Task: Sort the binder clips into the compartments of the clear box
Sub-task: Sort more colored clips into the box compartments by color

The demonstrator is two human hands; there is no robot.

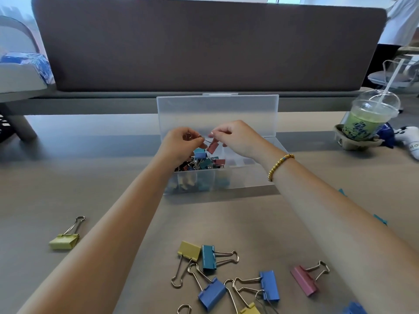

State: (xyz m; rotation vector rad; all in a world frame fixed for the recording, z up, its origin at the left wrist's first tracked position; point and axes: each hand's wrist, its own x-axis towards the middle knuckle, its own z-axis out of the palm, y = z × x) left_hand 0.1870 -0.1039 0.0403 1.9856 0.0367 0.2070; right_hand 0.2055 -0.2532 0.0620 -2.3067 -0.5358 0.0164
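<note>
Both hands over clear box (247,177), working pink clip (212,147). Left hand (181,145) pinching its wire handle; right hand (234,138) pinching clip too. Looks like untangling from mixed pile (200,162) in left compartment. Next: free it, dropping into own compartment. Bigger clips (226,277) waiting on desk (90,177).

Office setting. Fabric desk divider panel (208,44) stands beyond the hands; office chair (394,73) far right; iced drink cup (368,118) on the shared surface (79,177).
</note>
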